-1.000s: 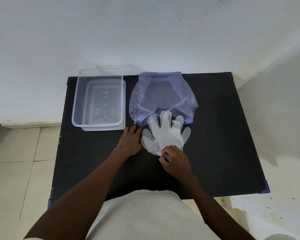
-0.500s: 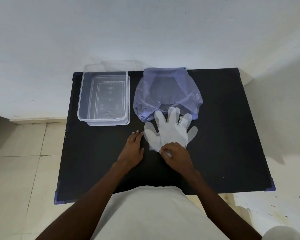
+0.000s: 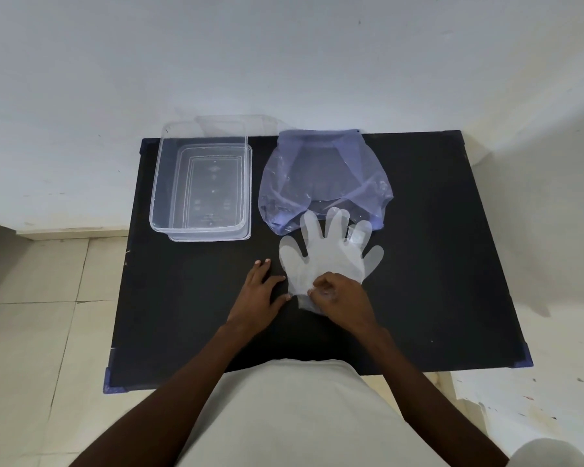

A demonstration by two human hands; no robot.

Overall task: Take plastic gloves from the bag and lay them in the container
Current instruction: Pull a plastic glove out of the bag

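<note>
The thin translucent plastic glove (image 3: 327,257) lies flat on the black desk (image 3: 435,264) just below the bluish plastic bag (image 3: 321,180), its cuff apparently pinched in the right hand (image 3: 343,298) grip, the left hand (image 3: 258,294) resting open beside it, so this limp, slippery film is best lifted by the cuff toward the clear rectangular plastic container (image 3: 201,183).
</note>
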